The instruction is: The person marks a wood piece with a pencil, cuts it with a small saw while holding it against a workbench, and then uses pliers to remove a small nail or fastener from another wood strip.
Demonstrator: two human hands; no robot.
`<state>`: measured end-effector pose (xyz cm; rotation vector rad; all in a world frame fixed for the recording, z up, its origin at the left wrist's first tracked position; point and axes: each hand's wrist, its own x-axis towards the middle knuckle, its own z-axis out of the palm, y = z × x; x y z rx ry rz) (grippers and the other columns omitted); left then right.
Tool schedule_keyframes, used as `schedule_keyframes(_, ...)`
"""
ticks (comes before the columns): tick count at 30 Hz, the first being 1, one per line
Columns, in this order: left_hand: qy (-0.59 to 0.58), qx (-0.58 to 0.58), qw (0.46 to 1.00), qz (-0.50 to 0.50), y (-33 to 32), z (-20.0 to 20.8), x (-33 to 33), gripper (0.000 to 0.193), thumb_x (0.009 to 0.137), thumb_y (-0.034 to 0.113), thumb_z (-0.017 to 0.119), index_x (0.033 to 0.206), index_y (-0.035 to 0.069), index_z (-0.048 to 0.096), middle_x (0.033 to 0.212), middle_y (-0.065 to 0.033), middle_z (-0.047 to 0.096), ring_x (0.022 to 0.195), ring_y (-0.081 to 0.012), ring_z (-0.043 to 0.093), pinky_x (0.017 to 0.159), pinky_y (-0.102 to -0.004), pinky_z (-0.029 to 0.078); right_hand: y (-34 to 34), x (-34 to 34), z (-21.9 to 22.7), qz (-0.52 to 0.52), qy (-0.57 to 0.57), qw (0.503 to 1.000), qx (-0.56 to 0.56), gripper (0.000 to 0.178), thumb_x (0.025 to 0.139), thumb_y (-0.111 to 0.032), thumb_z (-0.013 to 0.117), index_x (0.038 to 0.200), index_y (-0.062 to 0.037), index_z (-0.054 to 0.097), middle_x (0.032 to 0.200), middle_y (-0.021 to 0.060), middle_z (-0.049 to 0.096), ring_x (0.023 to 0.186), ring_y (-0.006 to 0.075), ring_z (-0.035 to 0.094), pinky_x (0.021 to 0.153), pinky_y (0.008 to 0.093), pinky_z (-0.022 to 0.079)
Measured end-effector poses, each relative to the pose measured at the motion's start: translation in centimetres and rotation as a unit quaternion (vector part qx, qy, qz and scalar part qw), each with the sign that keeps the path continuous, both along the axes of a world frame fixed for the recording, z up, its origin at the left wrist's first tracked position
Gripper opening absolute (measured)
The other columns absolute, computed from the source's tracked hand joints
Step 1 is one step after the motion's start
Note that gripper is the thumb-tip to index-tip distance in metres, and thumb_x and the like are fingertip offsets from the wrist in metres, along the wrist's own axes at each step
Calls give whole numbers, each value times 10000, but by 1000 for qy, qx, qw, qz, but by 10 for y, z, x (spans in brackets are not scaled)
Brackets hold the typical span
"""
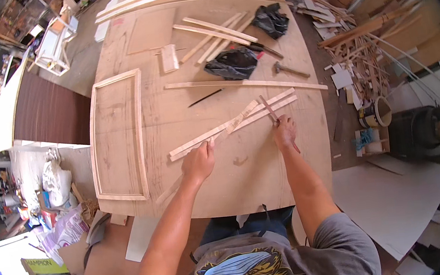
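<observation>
Near the middle of the table, my left hand (199,161) is closed on a wooden strip (242,117). That strip slants up to the right across two longer pale strips (193,146) lying side by side on the board. Gripped in my right hand (285,131) is a slim brown stick-like tool (267,106); its exact kind is unclear. Its upper end rests over or just above the strips, and its other end shows below my hand. A thin dark rod (204,97) and a long strip (246,83) lie beyond my hands.
A rectangular wooden frame (141,136) lies at the table's left. Farther back are a hammer (291,69), black plastic bags (232,64), crossed strips (215,32) and a small wood block (169,58). Wood scraps (339,57) cover the floor on the right. A dark brown cabinet (52,111) stands left.
</observation>
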<state>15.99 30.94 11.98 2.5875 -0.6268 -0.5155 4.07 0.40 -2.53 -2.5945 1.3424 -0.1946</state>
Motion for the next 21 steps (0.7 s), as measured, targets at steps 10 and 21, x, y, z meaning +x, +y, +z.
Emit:
schedule_keyframes(10,36,31,985,-166,-165,-19,-72,547,1074,477,314,954,64,652,820,-230,706,801,-457,679,732,-580,513,-130,-108,-5,-205,-222,926,225,314,954,-316,677,1019,-11,649,939,154,699,848,281,661,785,434,511)
schedule_keyframes(21,71,70,954,-283,-380,-87,-163,483,1060,448,359,1079,86,678,923,-245,719,878,-448,691,793,-570,527,-228,-214,51,-49,-280,939,193,408,844,-353,801,1074,-25,724,963,123,712,875,267,687,756,386,518)
